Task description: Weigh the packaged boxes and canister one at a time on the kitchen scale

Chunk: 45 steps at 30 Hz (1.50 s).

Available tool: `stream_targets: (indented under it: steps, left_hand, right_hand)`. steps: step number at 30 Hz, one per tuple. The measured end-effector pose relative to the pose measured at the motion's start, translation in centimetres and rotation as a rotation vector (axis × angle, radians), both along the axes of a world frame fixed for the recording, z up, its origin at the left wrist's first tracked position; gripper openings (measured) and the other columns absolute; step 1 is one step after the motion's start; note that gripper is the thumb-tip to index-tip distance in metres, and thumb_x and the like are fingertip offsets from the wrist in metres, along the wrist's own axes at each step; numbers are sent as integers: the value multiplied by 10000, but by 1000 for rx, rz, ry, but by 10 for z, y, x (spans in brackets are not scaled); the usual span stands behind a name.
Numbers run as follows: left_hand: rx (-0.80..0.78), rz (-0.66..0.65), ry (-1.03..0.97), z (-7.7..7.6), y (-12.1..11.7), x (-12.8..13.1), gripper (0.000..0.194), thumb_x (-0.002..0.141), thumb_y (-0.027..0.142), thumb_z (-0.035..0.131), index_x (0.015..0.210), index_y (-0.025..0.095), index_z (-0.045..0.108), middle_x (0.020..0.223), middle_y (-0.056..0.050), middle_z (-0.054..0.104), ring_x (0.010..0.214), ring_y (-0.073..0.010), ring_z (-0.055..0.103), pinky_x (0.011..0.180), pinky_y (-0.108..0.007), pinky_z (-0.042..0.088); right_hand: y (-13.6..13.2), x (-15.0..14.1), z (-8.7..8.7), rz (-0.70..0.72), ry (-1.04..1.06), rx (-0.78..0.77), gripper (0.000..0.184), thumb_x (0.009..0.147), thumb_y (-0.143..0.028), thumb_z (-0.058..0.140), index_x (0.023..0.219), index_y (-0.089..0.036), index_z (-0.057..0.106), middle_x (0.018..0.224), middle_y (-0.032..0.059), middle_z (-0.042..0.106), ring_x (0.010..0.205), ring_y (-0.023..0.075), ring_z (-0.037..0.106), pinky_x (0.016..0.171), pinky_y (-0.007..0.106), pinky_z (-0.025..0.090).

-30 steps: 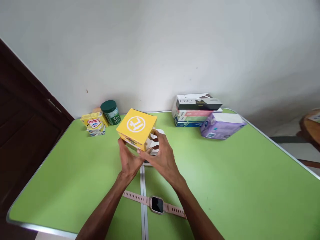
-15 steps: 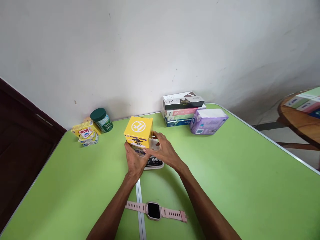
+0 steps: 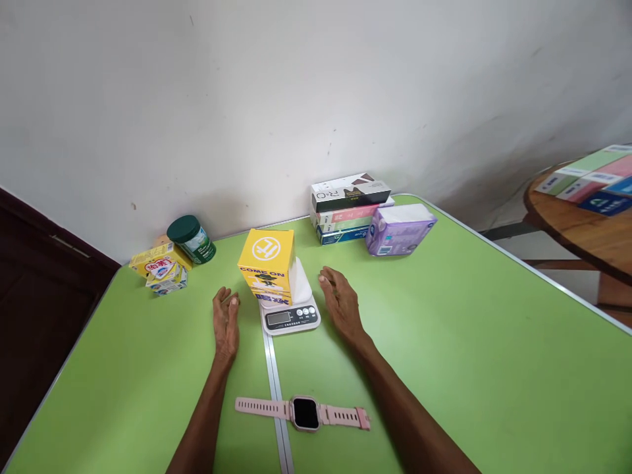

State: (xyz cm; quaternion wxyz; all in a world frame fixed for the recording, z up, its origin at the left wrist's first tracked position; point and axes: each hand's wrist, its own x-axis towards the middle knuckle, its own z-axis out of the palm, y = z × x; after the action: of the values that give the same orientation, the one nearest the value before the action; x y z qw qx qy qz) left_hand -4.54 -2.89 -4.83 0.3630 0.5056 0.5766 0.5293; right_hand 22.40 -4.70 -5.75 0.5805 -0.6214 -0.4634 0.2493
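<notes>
My left hand [image 3: 226, 322] and right hand [image 3: 343, 306] are empty, fingers loosely curled. Nearest me lies the pink watch [image 3: 305, 413]; beyond it, between my hands, is the scale [image 3: 292, 318], the yellow box [image 3: 268, 268] standing on it, seemingly left of centre. I think a careless brush from my left fingers could knock it off that side.

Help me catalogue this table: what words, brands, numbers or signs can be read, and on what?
"COME ON": on the yellow box.
Circled white sign: on its top, character unclear.
Seemingly "R" and "O": black-and-white box.
Too small or blurred: scale, green-lidded jar, purple pack, small boxes, other cartons.
No readable numbers.
</notes>
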Motion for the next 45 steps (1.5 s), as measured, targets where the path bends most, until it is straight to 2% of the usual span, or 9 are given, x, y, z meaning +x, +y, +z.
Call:
stream_targets:
  steps: [7, 11, 16, 20, 23, 26, 34, 39, 45]
  left_hand:
    - [17, -14, 56, -2, 2, 0, 747, 927, 758, 558, 1418, 197, 506, 1454, -221, 587, 1279, -328, 670, 1110, -532, 528]
    - [16, -23, 84, 5, -6, 3, 776, 936, 762, 533, 1469, 200, 480, 1535, -222, 530, 1414, -350, 571, 1191, -551, 457]
    - [174, -170, 181, 45, -11, 19, 798, 968, 680, 559, 1611, 256, 348, 1710, -162, 343, 1577, -346, 365, 1288, -546, 324]
    - [208, -346, 156, 77, 0, 40, 719, 979, 658, 559, 1553, 239, 451, 1588, -156, 517, 1513, -333, 465, 1257, -517, 388]
    - [143, -414, 83, 83, 2, 55, 673, 957, 624, 625, 1496, 240, 501, 1464, -148, 623, 1400, -320, 587, 1185, -494, 481]
    - [149, -446, 48, 81, -6, 70, 638, 935, 578, 686, 1463, 263, 517, 1421, -141, 648, 1340, -312, 633, 1145, -482, 518]
    - [199, -660, 11, 89, -7, 147, 690, 923, 553, 717, 1490, 270, 444, 1426, -154, 619, 1335, -300, 633, 1139, -471, 522]
    - [218, -685, 23, 65, 18, 198, 719, 903, 483, 752, 1499, 245, 427, 1453, -168, 569, 1366, -329, 594, 1170, -531, 475]
    - [212, -654, 132, 34, 43, 222, 859, 865, 414, 749, 1576, 184, 326, 1549, -213, 452, 1478, -369, 465, 1245, -571, 374]
  right_hand:
    - [5, 3, -4, 25, -12, 11, 619, 976, -687, 508, 1281, -177, 681, 1320, 205, 716, 1193, 334, 689, 1035, 560, 548]
    - [-5, -1, 12, 10, 35, 69, 535, 1006, -638, 493, 1250, -211, 702, 1279, 166, 739, 1171, 316, 700, 1035, 550, 560]
    - [-17, -38, 52, 141, 6, 215, 528, 1035, -535, 517, 1478, -257, 582, 1483, 141, 626, 1326, 314, 624, 1117, 540, 528]
    - [-10, -76, 62, 180, -41, 219, 762, 1006, -540, 552, 1661, -224, 324, 1629, 175, 462, 1524, 346, 428, 1248, 579, 388]
    - [-2, -84, 54, 153, -61, 211, 821, 995, -527, 552, 1690, -210, 253, 1662, 175, 413, 1574, 364, 346, 1276, 605, 334]
    - [0, -69, 53, 137, -61, 248, 776, 1002, -473, 551, 1691, -269, 259, 1625, 134, 479, 1541, 338, 412, 1247, 581, 398]
    - [-4, 26, 87, 32, -194, 348, 722, 956, -381, 640, 1631, -280, 404, 1609, 108, 524, 1491, 318, 485, 1242, 529, 403]
    - [13, 77, 59, 4, -72, 299, 675, 909, -411, 684, 1542, -255, 512, 1502, 130, 619, 1347, 328, 612, 1132, 533, 505]
    - [30, 96, 21, -55, -41, 237, 634, 889, -473, 659, 1453, -201, 555, 1377, 165, 691, 1185, 326, 688, 1018, 514, 565]
